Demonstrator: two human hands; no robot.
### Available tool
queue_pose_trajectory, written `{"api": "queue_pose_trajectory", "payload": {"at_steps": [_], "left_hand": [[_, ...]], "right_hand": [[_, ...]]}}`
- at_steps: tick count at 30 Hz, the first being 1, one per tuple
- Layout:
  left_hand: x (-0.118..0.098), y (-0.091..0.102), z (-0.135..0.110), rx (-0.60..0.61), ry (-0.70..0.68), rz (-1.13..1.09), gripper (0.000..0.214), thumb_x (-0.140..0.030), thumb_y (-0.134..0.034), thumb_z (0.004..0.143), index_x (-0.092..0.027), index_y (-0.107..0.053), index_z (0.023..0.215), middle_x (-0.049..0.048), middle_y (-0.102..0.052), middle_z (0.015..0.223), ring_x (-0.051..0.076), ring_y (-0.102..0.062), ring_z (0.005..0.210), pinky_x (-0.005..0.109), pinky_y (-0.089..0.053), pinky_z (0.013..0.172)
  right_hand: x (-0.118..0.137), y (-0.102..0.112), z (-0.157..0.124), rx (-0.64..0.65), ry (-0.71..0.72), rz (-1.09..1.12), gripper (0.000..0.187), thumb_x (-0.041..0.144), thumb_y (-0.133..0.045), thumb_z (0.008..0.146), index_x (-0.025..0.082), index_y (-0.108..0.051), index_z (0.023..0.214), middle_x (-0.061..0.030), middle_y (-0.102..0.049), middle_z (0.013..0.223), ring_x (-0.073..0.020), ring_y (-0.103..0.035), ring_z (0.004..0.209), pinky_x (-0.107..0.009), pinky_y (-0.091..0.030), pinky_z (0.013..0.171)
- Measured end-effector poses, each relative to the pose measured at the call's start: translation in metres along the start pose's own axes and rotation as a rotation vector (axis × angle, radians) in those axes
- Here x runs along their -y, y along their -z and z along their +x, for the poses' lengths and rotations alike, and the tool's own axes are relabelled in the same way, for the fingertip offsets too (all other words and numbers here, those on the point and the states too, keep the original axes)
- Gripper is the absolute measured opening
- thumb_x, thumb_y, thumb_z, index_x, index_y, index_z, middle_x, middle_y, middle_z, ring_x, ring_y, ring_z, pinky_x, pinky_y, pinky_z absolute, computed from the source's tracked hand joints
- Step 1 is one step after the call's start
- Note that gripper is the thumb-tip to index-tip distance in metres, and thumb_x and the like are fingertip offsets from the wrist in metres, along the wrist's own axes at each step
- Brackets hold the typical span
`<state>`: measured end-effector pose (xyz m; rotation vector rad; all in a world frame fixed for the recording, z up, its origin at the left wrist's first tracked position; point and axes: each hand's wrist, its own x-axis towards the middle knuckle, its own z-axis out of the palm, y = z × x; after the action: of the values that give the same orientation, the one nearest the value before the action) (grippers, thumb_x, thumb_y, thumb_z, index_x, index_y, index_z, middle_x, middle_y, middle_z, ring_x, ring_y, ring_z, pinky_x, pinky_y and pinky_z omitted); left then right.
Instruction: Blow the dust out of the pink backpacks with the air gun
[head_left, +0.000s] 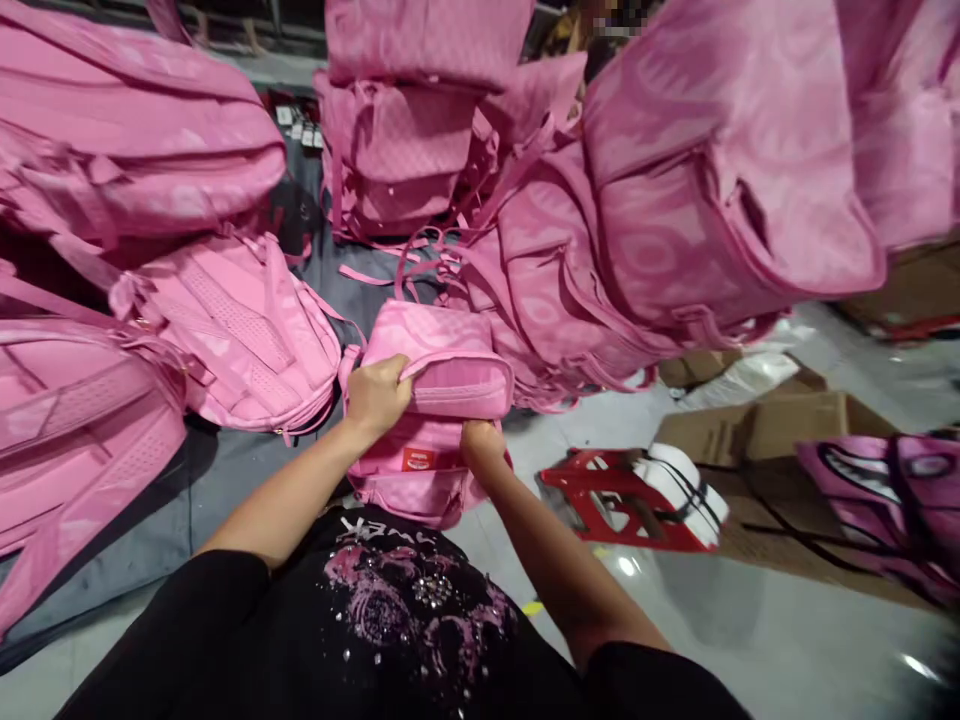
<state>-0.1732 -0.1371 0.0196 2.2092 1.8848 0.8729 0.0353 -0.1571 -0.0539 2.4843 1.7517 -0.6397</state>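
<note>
A small pink backpack (439, 325) lies in front of my body, its flap lifted so that the inside and a red label (418, 459) show. My left hand (379, 392) is closed on the left edge of the flap. On the right side, my right hand (482, 443) is closed on the bag near its opening, just under the flap; its fingertips are hidden. More pink backpacks crowd around: one with its straps up (240, 310) to the left, and a patterned one (544, 260) to the right.
Stacked pink bags (412, 140) stand at the back on a dark grey table cover (232, 480). A large pink backpack (660, 240) rises at right. On the floor are a red stool-like frame (600, 500), a white bundle (682, 490), cardboard boxes (780, 430) and a purple-pink bag (877, 495).
</note>
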Motion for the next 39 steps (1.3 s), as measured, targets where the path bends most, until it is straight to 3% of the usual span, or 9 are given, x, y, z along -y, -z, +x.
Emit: {"api": "queue_pose_trajectory", "payload": {"at_steps": [3,7,10,14,21,26,32,36,39], "left_hand": [[0.001,-0.005,0.002,-0.017,-0.025,0.008,0.02,-0.028,-0.054,0.093,-0.02,-0.072,0.09,0.0072,-0.075,0.084,0.022,-0.069,0.084,0.03,-0.031,0.063],[0.003,-0.009,0.009,-0.072,-0.037,0.028,0.022,-0.033,-0.054,0.094,-0.02,-0.071,0.087,0.0067,-0.074,0.081,0.022,-0.068,0.081,0.031,-0.028,0.062],[0.006,-0.011,0.017,-0.123,-0.065,0.025,0.022,-0.032,-0.054,0.094,-0.02,-0.07,0.084,0.0072,-0.073,0.08,0.022,-0.068,0.08,0.031,-0.028,0.062],[0.006,-0.014,0.02,-0.147,-0.083,-0.025,0.021,-0.033,-0.056,0.093,-0.02,-0.071,0.085,0.0064,-0.073,0.08,0.022,-0.067,0.079,0.03,-0.029,0.062],[0.002,-0.013,0.013,-0.155,-0.027,-0.133,0.025,-0.037,-0.057,0.094,-0.019,-0.073,0.086,0.0027,-0.07,0.072,0.016,-0.061,0.067,0.026,-0.03,0.062],[0.002,0.001,0.012,-0.217,-0.029,-0.221,0.024,-0.034,-0.059,0.092,-0.018,-0.073,0.081,0.0004,-0.067,0.066,0.013,-0.056,0.06,0.024,-0.032,0.059],[-0.01,0.002,0.008,-0.268,-0.145,-0.252,0.021,-0.033,-0.06,0.091,-0.019,-0.073,0.081,-0.0001,-0.066,0.066,0.013,-0.056,0.06,0.025,-0.033,0.061],[-0.007,-0.005,0.017,-0.317,-0.075,-0.224,0.024,-0.037,-0.061,0.091,-0.019,-0.072,0.08,-0.0017,-0.059,0.059,0.013,-0.052,0.057,0.025,-0.03,0.059],[-0.004,-0.012,0.022,-0.303,-0.036,-0.198,0.025,-0.04,-0.063,0.09,-0.019,-0.071,0.078,-0.0019,-0.057,0.058,0.013,-0.052,0.059,0.026,-0.029,0.059]], "right_hand": [[-0.041,-0.008,-0.027,0.053,-0.118,0.012,0.032,0.021,-0.041,0.103,0.003,-0.059,0.122,-0.0296,-0.065,0.116,-0.0343,-0.064,0.116,-0.051,-0.047,0.098],[-0.069,-0.017,-0.059,0.313,-0.155,0.162,0.032,0.042,-0.057,0.096,0.014,-0.065,0.083,-0.0102,-0.067,0.068,-0.0237,-0.071,0.073,-0.035,-0.056,0.069],[-0.074,-0.022,-0.067,0.607,-0.166,0.394,0.041,0.047,-0.062,0.093,0.016,-0.056,0.066,-0.0007,-0.053,0.048,-0.0139,-0.056,0.047,-0.026,-0.05,0.052],[-0.076,-0.023,-0.055,0.919,-0.189,0.822,0.047,0.056,-0.051,0.097,0.016,-0.055,0.073,0.0062,-0.043,0.045,-0.0068,-0.039,0.037,-0.021,-0.043,0.045],[-0.037,-0.048,-0.049,0.75,-0.306,1.184,0.045,0.055,-0.024,0.104,0.022,-0.039,0.076,0.0092,-0.036,0.049,-0.007,-0.03,0.035,-0.019,-0.036,0.04],[-0.052,-0.049,-0.08,0.753,-0.264,1.467,0.042,0.057,-0.025,0.103,0.023,-0.04,0.084,0.0121,-0.026,0.049,-0.0067,-0.017,0.037,-0.018,-0.034,0.042],[-0.011,-0.023,-0.034,0.341,-0.245,1.946,0.046,0.055,-0.02,0.105,0.023,-0.039,0.078,0.0123,-0.018,0.047,-0.0062,-0.012,0.037,-0.014,-0.026,0.038],[0.001,-0.035,-0.021,0.47,-0.305,1.867,0.041,0.051,-0.027,0.105,0.023,-0.039,0.077,0.0106,-0.025,0.046,-0.007,-0.019,0.035,-0.016,-0.026,0.034],[-0.018,-0.054,-0.032,0.409,-0.44,1.814,0.04,0.05,-0.027,0.104,0.024,-0.036,0.076,0.0101,-0.028,0.047,-0.0071,-0.023,0.035,-0.017,-0.027,0.035]]}}
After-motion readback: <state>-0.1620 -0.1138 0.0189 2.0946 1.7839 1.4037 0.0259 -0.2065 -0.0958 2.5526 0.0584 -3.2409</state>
